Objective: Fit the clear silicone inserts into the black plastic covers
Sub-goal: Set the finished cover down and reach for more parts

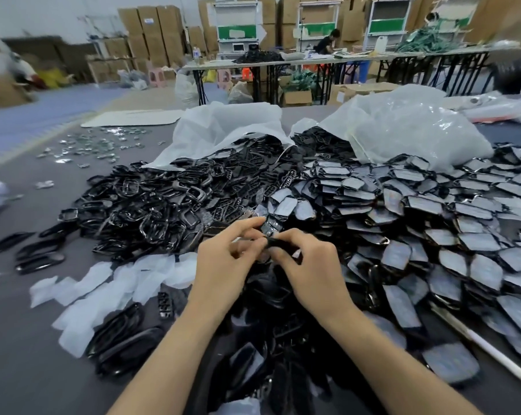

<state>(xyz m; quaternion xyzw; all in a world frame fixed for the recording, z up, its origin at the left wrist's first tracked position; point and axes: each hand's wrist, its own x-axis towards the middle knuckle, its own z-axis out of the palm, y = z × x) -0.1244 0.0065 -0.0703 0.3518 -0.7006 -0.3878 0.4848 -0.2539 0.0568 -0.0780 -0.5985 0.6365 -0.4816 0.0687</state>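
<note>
Pinching a small black plastic cover (270,230) between left hand (223,260) and right hand (311,265) at frame centre, with the fingers of both curled tight round its near end. Held low and close over the heap, likely for steadiness while seating an insert and for easy reach of fresh stock. Flanked by a loose pile of glossy black plastic frames (139,205) at centre left and overlapped black covers with pale film faces (432,229) at right, both spilling from white plastic sacks (402,124) behind. Scattered at upper left, well apart from the hands: small clear glinting pieces (97,145), possibly the silicone inserts. Impossible to tell whether an insert sits in the held cover, being hidden behind fingertips and blurred. Cut off at the right and bottom edges: more of the heap.
</note>
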